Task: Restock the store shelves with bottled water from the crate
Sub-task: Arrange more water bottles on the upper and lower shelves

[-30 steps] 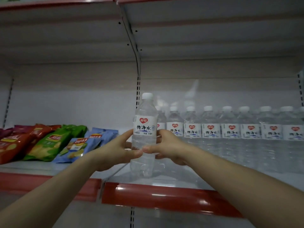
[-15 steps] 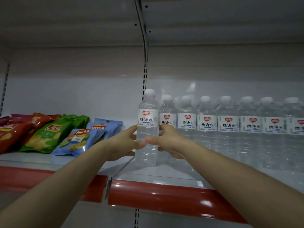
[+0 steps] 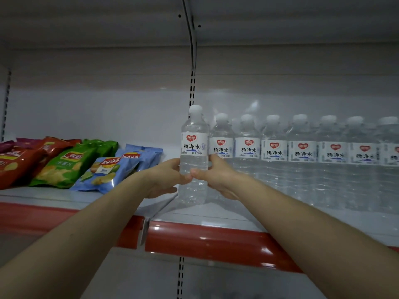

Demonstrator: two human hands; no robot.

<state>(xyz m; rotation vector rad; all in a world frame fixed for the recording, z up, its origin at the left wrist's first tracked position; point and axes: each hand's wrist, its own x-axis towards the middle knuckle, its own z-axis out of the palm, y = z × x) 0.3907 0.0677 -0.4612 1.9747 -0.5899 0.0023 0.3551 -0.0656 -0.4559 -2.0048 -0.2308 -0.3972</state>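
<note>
A clear water bottle [image 3: 194,145] with a white cap and a white label bearing a red heart stands upright at the left end of a row of several like bottles [image 3: 302,147] on the shelf [image 3: 216,214]. My left hand [image 3: 166,178] clasps its lower body from the left. From the right, my right hand [image 3: 218,175] grips the same bottle. The bottle's base sits at or just above the shelf surface; I cannot tell if it touches. The crate is out of view.
Bags of crisps lie on the left part of the shelf: a blue bag [image 3: 108,171], a green bag [image 3: 71,165] and red bags [image 3: 19,162]. A red strip [image 3: 216,242] runs along the shelf's front edge. An upright slotted rail [image 3: 192,83] divides the back wall.
Both hands have carried the bottle back and rightwards into the shelf, until it lines up beside the row of bottles. The view has shifted closer and a little left.
</note>
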